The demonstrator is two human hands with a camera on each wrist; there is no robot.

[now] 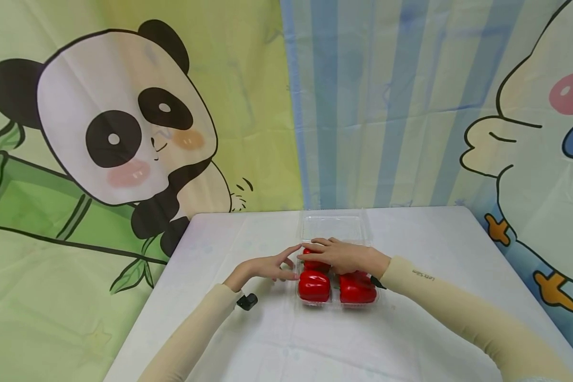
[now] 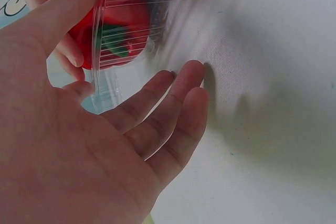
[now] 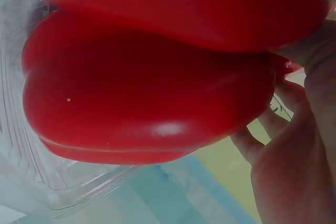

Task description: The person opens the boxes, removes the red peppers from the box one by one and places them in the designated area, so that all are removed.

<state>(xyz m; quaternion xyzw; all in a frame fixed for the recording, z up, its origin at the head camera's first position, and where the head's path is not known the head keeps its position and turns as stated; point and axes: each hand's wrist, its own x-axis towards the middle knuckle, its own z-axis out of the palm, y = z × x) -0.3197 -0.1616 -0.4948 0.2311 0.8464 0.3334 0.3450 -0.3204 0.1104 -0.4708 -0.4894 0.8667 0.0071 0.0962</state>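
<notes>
Glossy red bell peppers [image 1: 314,286] sit in a clear plastic clamshell box [image 2: 97,35], two at the front and one behind on the left. My right hand [image 1: 346,257] lies across the rear of the box, its fingers stretched over the back left pepper [image 1: 310,263]; its thumb is mostly hidden. In the right wrist view the fingers reach round the far end of a large pepper [image 3: 147,93]. My left hand [image 1: 269,266] is at the box's left side, fingers spread, with the thumb at the rim in the left wrist view.
The clear lid [image 1: 333,227] lies folded back behind the box. White cloth covers the table [image 1: 248,339]. A printed curtain with a panda [image 1: 124,116] hangs behind the table's far edge. Small black devices [image 1: 247,302] are worn at both wrists.
</notes>
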